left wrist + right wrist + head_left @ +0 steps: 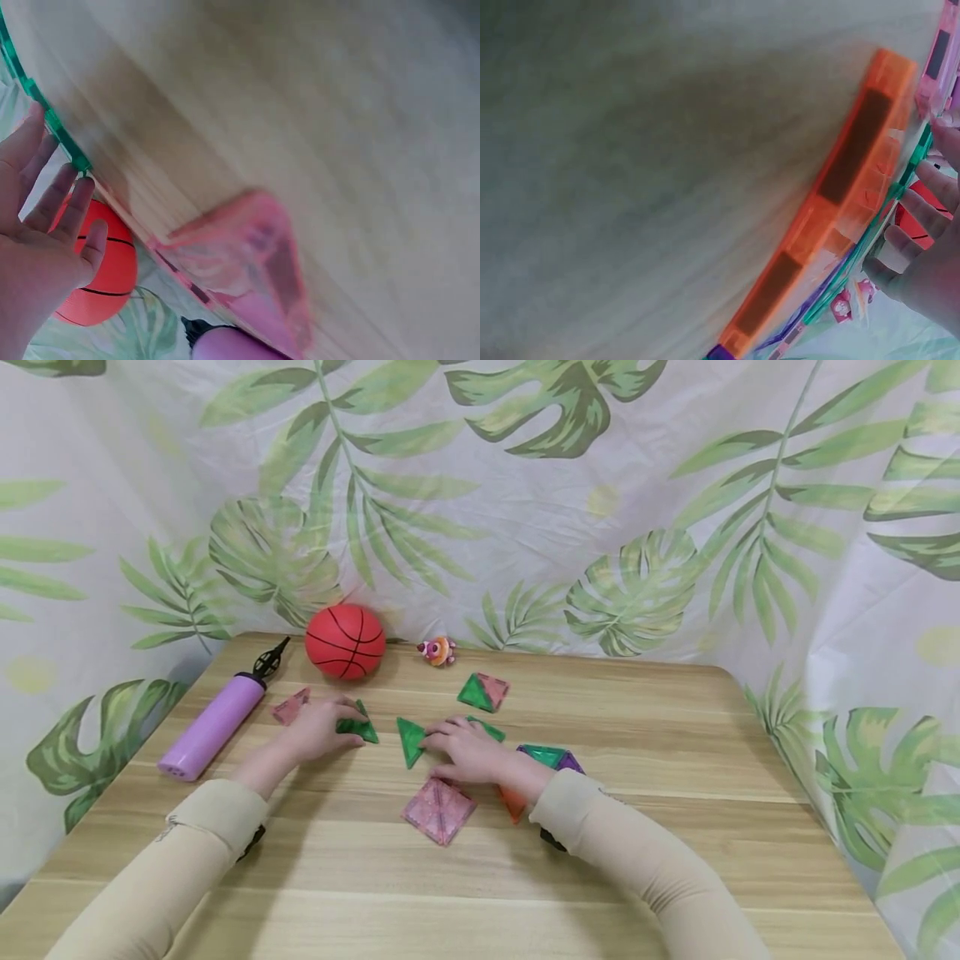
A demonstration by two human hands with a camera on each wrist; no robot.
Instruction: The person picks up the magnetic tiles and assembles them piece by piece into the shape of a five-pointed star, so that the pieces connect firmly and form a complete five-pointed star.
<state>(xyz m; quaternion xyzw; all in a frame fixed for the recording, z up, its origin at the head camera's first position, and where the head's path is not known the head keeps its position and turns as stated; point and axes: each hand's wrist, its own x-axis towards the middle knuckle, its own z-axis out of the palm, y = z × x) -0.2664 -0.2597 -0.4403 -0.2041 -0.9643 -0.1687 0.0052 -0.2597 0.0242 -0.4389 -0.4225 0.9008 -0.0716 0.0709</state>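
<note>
A leaf-printed curtain (517,510) backs a wood-grained desk (375,902). A purple pump (213,727) lies obliquely along the desk's left side; a red ball (345,642) rests near the rear edge. The left hand (321,728) pinches a green triangle (366,727) between thumb and fingers. The right hand (468,752), fingers spread, has its fingertips at the edge of a second green triangle (408,743), situated between the hands. Nearer the wearer lies a pink square (439,810); farther back, a green-and-pink square (483,692). An orange triangle (513,803) is partly hidden by the right wrist. A small figurine (437,651) sits right of the ball.
</note>
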